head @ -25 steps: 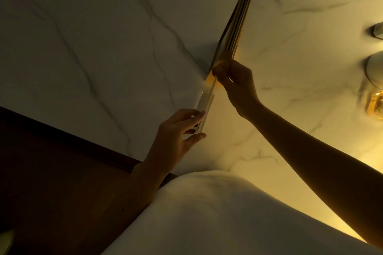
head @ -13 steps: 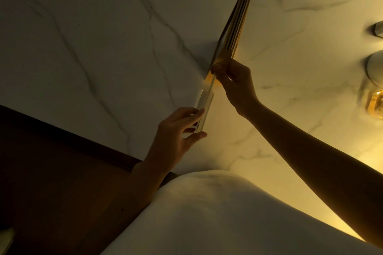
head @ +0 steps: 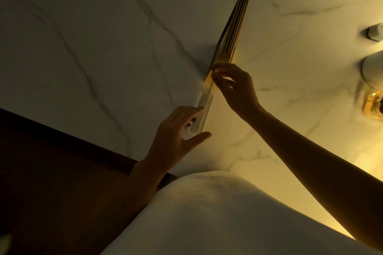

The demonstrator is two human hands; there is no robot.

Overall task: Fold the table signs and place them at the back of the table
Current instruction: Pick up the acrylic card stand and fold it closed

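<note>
Right hand [head: 238, 87]: fingertips pinching the upper edge of the table signs [head: 232, 41]. Left hand [head: 178, 136]: fingers spread, touching the pale near end. Signs: folded thin, edge-up mid marble table [head: 83, 47]. My judgement: folding looks near done; placement at the back not yet done.

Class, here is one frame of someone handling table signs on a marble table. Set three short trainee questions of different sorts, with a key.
1. True or false: the right hand pinches the table signs.
2. Which hand is at the signs' near end? A left hand B right hand
3. Fill in: the amber glass stands at the table's ____ side.

Key: 1 true; 2 A; 3 right.
</note>
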